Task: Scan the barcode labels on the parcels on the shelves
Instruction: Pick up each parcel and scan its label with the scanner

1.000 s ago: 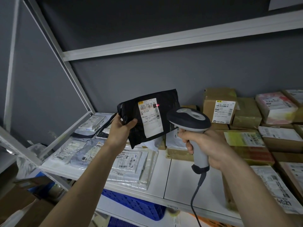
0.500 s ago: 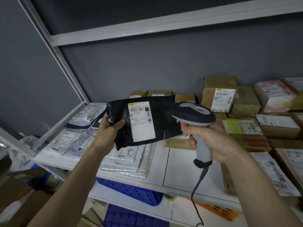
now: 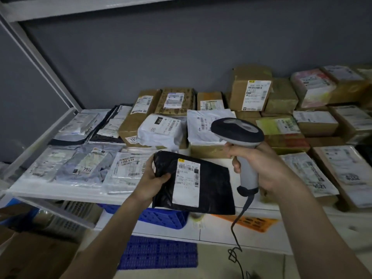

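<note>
A black plastic parcel with a white barcode label lies low over the front of the white shelf. My left hand grips its upper left corner, thumb on top. My right hand holds the grey handle of a corded barcode scanner, whose dark head points left and away above the parcel. Flat clear and grey mailer bags cover the shelf's left part. Brown cardboard boxes and white bagged parcels fill the back and right.
A white upper shelf beam runs across the top and a slanted post stands at the left. Blue plastic crates sit below the shelf. An orange sheet lies on the lower shelf. The scanner cable hangs down.
My left hand has lowered the black parcel from upright in front of the scanner down toward the shelf front. The view has tilted down, showing more parcels. The scanner stays raised.
</note>
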